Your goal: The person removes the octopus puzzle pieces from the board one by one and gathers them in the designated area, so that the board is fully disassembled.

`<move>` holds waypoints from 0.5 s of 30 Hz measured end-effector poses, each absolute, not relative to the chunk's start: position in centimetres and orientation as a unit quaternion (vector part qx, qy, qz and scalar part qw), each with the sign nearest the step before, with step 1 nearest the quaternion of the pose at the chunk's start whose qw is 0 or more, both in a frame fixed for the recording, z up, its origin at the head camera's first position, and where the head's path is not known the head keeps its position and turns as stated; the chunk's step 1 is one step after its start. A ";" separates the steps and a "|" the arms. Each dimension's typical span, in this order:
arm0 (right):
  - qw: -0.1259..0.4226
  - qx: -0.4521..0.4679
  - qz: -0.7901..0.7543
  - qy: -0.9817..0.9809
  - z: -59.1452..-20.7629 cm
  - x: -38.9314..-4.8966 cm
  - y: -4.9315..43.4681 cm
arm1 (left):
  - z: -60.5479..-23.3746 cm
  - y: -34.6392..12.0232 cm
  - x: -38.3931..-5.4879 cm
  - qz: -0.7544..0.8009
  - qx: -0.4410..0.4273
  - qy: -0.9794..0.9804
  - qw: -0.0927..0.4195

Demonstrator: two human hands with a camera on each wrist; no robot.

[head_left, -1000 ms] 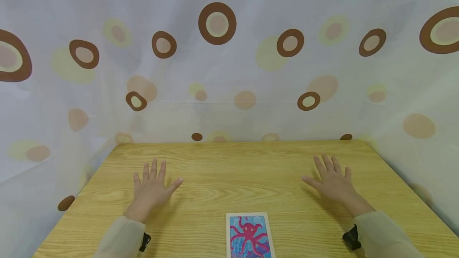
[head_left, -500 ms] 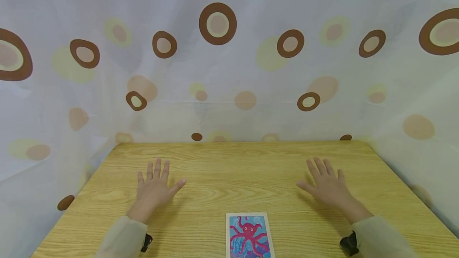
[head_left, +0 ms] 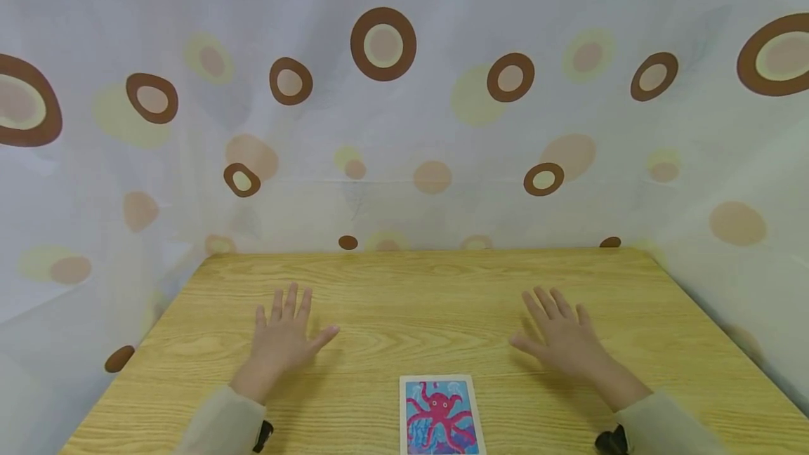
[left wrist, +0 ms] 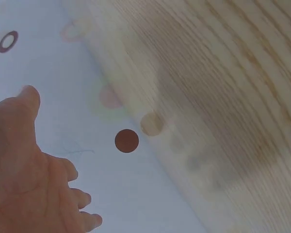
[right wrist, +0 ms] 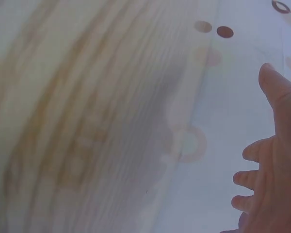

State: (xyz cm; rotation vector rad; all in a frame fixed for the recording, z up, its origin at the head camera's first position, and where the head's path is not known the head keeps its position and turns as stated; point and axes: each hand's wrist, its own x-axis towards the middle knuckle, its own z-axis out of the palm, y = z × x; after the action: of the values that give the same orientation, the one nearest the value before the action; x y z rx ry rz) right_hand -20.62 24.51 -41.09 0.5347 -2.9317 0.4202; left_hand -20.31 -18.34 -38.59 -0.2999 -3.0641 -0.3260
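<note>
A white-bordered card [head_left: 440, 414] with a pink octopus on a blue ground lies at the near edge of the head view, its lower end cut off by the frame. To its left, over the table, my left hand [head_left: 281, 343] is spread with palm down and thumb pointing inward. My right hand [head_left: 565, 343] mirrors it on the other side, fingers spread, holding nothing. Both hands are apart from the card. In the left wrist view the left hand [left wrist: 24, 170] shows its palm and thumb; the right wrist view shows the right hand [right wrist: 276, 160] likewise. Shadows fall on the wood beneath them.
The wooden table [head_left: 404, 314] spans the lower part of the head view. A pale curtain [head_left: 404, 125] printed with brown, peach and yellow spots stands behind the table and along both sides. Dark bands with small devices [head_left: 612, 439] sit at the sleeve cuffs.
Both hands have drifted inward toward each other, the left to the right and the right to the left, each slightly nearer the person. The card stays where it was.
</note>
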 end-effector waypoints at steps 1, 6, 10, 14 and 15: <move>0.067 0.184 0.139 -0.971 -41.1 -20.5 24.3 | -38.8 -18.2 -20.3 -0.102 -0.108 -0.989 0.026; 0.062 0.231 0.141 -0.961 -41.6 -20.3 23.3 | -39.9 -17.2 -20.3 -0.096 -0.172 -0.980 0.040; 0.054 0.264 0.149 -0.951 -42.1 -20.0 22.4 | -40.7 -16.1 -19.9 -0.094 -0.228 -0.969 0.031; 0.030 0.300 0.166 -0.939 -42.3 -19.6 21.4 | -41.2 -15.1 -19.4 -0.113 -0.295 -0.949 0.005; 0.021 0.312 0.170 -0.935 -42.3 -19.5 21.2 | -41.3 -14.8 -19.2 -0.118 -0.311 -0.943 -0.002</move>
State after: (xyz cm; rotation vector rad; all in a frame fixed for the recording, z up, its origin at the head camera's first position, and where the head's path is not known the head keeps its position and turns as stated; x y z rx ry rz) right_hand -19.45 21.16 -42.27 0.9656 -2.8966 0.5283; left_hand -19.24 -14.80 -41.32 -0.9781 -2.9659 -0.3707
